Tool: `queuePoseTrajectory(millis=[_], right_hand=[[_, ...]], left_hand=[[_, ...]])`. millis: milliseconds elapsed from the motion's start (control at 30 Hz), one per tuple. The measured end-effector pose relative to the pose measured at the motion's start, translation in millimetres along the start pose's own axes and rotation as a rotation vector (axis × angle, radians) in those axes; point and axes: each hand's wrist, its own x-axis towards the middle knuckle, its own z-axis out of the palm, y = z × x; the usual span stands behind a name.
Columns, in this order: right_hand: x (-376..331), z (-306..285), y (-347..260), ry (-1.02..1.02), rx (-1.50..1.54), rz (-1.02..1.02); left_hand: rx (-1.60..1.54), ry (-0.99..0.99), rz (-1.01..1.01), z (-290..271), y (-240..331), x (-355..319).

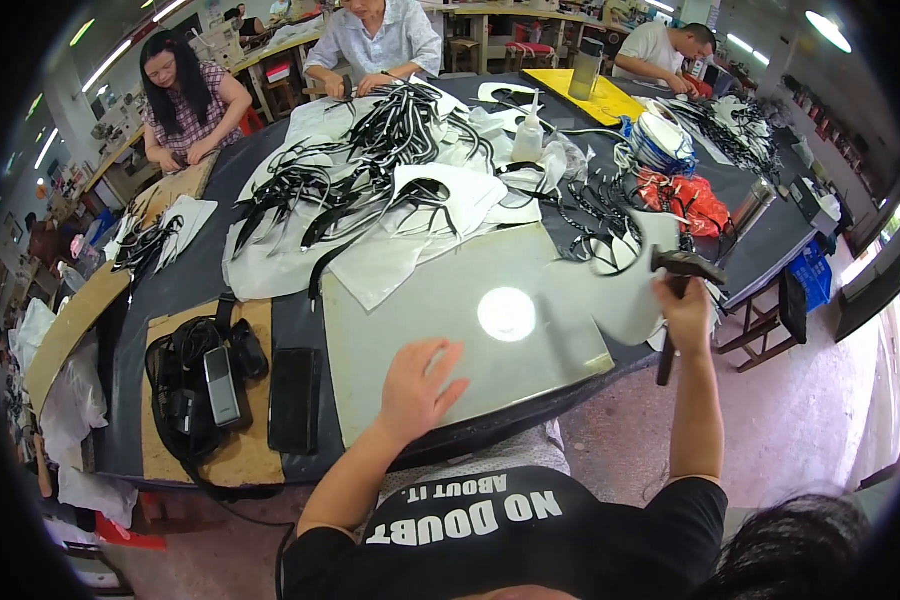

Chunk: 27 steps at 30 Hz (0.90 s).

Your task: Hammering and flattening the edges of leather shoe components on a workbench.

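Note:
My right hand [686, 312] is wrapped round the handle of a hammer [692, 264], raised at the right side of the table, its dark head above my fist and the handle's end below. My left hand [417, 388] hovers at the near edge of a pale, smooth board [410, 310], fingers apart and nothing in them. Whether it touches the board I cannot tell. A bright lamp reflection shows on the board's surface. Beyond it lies a heap of white cut pieces with black straps [400, 130]. A translucent pale sheet [635, 290] lies by the hammer.
At left, a brown board [255, 460] bears a cable and a grey power bank [222, 388]; beside it lies a black phone [294, 400]. A squeeze bottle [528, 138] and red plastic bag [692, 204] stand farther back. Three people work across the table. A stool [770, 325] stands right.

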Motion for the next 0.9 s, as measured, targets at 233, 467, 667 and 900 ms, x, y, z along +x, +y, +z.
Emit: queuePoseTrajectory(millis=[233, 467, 667, 900], right_hand=[[-10, -33, 119, 0.163, -0.505, -0.051], [-42, 53, 42, -0.203, -0.363, 0.089], [-42, 136, 14, -0.194, -0.318, -0.524], [-39, 150, 14, -0.227, -0.375, -0.547]], left_hand=[[-0.672, 0.082, -0.613, 64, -70, 62], [-0.972, 0.467, -1.064, 129, -173, 108], [-1.112, 0.553, -1.261, 146, -197, 129], [-1.535, 0.524, -1.382, 151, -193, 143]])
